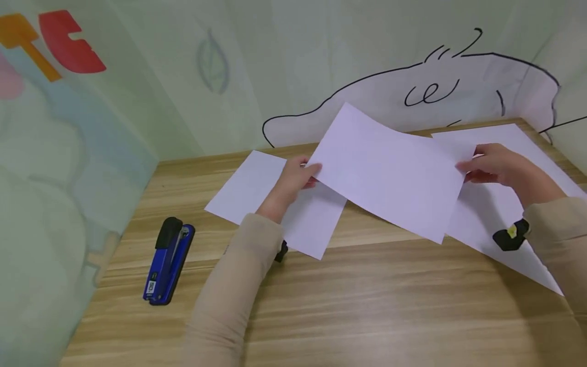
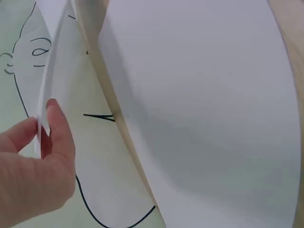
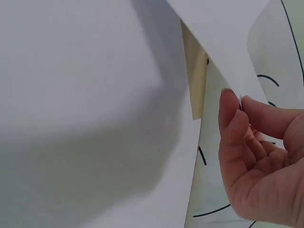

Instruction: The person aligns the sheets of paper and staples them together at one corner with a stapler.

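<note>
The left hand pinches the 9 o'clock edge of a white paper, while the right hand pinches its 3 o'clock edge. Both grips are narrow, thumb against fingers. The paper hangs tilted and slightly bowed above the tabletop, its far corner raised toward 11 o'clock and its near corner dipping toward 5; whether it is one sheet or several together, I cannot tell.

From the middle of that paper, a loose sheet lies at about 9 o'clock, partly under the left arm. More white paper lies just below 3 o'clock, beneath the right hand, and a blue and black stapler sits well apart toward 8 o'clock. A backdrop with line drawings stands at 12 o'clock.

The likeliest trouble, I judge, is a crease or a slip, since each hand holds only a thin margin and the middle goes unsupported. Pushing the hands together would deepen the bow; pulling unevenly could free an edge. A sleeve brushing the tabletop could also drag the loose sheet askew.

No container shows in any view; the stapler's inside is hidden, so its staples cannot be judged.
</note>
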{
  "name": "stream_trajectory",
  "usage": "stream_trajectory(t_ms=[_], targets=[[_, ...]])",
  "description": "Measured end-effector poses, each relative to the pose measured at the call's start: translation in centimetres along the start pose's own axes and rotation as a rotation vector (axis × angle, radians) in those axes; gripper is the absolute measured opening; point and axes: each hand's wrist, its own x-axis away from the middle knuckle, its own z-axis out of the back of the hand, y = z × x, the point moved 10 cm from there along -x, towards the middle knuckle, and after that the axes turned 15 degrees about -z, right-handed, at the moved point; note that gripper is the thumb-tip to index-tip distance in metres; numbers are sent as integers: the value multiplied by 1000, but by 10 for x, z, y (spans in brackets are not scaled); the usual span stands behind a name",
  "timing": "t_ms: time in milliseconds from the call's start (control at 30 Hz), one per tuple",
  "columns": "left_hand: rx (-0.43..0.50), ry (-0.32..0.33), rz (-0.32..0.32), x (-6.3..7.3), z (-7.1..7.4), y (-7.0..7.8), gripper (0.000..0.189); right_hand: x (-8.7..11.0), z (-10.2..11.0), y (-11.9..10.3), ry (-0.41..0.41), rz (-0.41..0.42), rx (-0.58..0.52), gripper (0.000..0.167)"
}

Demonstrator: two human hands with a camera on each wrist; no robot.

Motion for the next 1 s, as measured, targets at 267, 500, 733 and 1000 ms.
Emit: stream_trajectory(t_ms=[267, 500, 733, 1000], targets=[[354, 225, 166, 10, 31, -3, 31, 26, -27, 0, -166, -14, -360, 21], [525, 356, 193, 18, 44, -5, 17, 46, -51, -5, -342, -49, -720, 10], [595, 294, 132, 20, 38, 2, 5, 59, -72, -15, -410, -14, -894, 8], [519, 194, 47, 26, 24, 11, 26, 75, -107, -28, -441, 4, -923, 27]])
